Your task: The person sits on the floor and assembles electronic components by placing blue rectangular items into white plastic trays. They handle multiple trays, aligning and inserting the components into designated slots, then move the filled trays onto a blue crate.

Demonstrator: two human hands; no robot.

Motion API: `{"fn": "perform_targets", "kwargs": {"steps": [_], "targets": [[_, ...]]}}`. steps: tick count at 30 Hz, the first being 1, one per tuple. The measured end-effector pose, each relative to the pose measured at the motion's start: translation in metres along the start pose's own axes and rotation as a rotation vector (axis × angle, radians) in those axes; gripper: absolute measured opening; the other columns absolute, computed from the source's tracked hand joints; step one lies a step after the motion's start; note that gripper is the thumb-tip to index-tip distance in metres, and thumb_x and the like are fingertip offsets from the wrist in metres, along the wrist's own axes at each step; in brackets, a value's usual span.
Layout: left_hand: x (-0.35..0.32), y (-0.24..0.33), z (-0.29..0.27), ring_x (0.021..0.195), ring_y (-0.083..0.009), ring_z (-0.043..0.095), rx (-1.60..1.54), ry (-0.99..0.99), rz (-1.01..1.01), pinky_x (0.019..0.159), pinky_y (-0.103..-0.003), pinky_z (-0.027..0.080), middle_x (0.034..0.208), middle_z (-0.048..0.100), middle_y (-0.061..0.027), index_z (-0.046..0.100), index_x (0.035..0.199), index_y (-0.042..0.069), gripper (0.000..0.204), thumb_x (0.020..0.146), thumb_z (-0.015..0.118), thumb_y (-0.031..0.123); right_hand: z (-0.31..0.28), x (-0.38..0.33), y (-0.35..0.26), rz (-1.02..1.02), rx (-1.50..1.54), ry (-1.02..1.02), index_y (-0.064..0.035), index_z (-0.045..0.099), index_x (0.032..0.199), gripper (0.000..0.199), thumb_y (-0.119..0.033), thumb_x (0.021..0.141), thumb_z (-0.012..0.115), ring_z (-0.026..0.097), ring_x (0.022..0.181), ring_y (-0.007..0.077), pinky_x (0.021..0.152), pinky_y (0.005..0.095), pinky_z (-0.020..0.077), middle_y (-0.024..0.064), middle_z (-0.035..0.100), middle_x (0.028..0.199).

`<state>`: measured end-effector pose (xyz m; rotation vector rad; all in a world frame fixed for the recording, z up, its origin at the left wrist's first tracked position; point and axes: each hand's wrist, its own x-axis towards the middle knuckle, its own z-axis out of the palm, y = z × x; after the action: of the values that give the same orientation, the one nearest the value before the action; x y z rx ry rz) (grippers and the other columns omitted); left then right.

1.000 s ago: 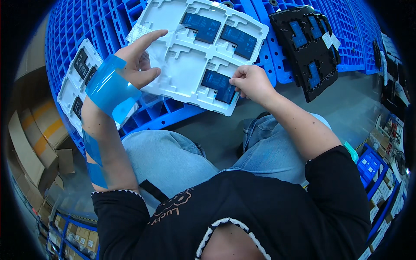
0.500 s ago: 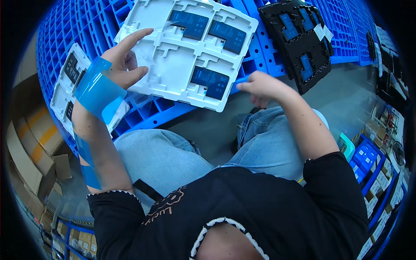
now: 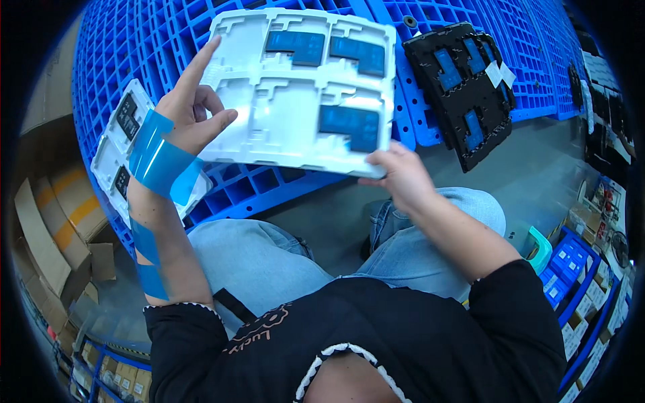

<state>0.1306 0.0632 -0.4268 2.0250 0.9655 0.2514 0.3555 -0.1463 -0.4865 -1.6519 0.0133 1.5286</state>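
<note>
A white plastic tray (image 3: 279, 121) with moulded compartments lies tilted in front of me. Three flat, L-shaped dark batteries (image 3: 349, 126) sit in it, two in the far row and one in the near right compartment; the left compartments hold none. My right hand (image 3: 402, 176) pinches the tray's near right corner between thumb and fingers. At the tray's left side, my left hand (image 3: 191, 114) has its index finger stretched out, its thumb apart and the other fingers curled, with nothing visible in it. Strips of blue film (image 3: 158, 156) stick to my left wrist and forearm.
Beneath the tray is a blue plastic pallet (image 3: 248, 188) with a grid top. A black tray (image 3: 463, 94) with several batteries and white paper slips lies to the right. Another white tray (image 3: 107, 158) sits behind my left arm. Cardboard boxes (image 3: 50, 221) stand far left.
My right hand has come to the tray's near right corner and taken hold of it, and the blue piece by its fingertips no longer shows. The tray has turned slightly and shines more.
</note>
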Motion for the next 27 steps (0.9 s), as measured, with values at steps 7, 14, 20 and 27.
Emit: {"fn": "perform_targets", "kwargs": {"steps": [7,14,20,27], "targets": [[-0.003,-0.007,-0.015,0.069,-0.0132,0.059,-0.021,0.109,-0.005,0.067,-0.025,0.049,0.076,0.063,-0.0072,0.036,0.136,0.004,0.074,0.072,0.073,0.01,-0.081,0.014,-0.061,-0.268,0.181,0.022,0.0017,0.054,0.105,0.041,0.006,0.065,0.048,0.056,0.084,0.0176,0.081,0.0302,0.0458,0.008,0.058,0.093],[-0.005,-0.001,-0.026,0.071,-0.0132,0.06,-0.022,0.127,-0.031,0.067,-0.025,0.048,0.079,0.064,-0.0085,0.048,0.123,0.001,0.056,0.073,0.072,0.01,-0.136,0.012,-0.083,-0.399,0.476,0.02,0.0011,0.048,0.118,0.052,0.008,0.066,0.047,0.053,0.105,0.027,0.097,0.0412,0.0422,0.0124,0.056,0.109],[-0.003,0.005,-0.04,0.077,-0.0083,0.059,-0.07,0.185,-0.102,0.068,-0.024,0.046,0.084,0.066,-0.0053,0.063,0.089,0.002,0.014,0.077,0.068,0.007,-0.223,0.017,-0.081,-0.429,0.624,0.149,0.0033,0.047,0.117,0.054,0.009,0.064,0.045,0.053,0.107,0.0356,0.094,0.0484,0.0444,0.0177,0.054,0.115],[-0.007,0.002,-0.032,0.082,-0.0106,0.06,-0.134,0.175,-0.13,0.076,-0.025,0.047,0.085,0.065,-0.0064,0.06,0.089,-0.001,0.013,0.08,0.065,0.007,-0.274,0.022,-0.027,-0.388,0.697,0.425,0.0032,0.049,0.108,0.048,0.008,0.061,0.047,0.054,0.102,0.037,0.094,0.0489,0.0434,0.0172,0.056,0.109]]}}
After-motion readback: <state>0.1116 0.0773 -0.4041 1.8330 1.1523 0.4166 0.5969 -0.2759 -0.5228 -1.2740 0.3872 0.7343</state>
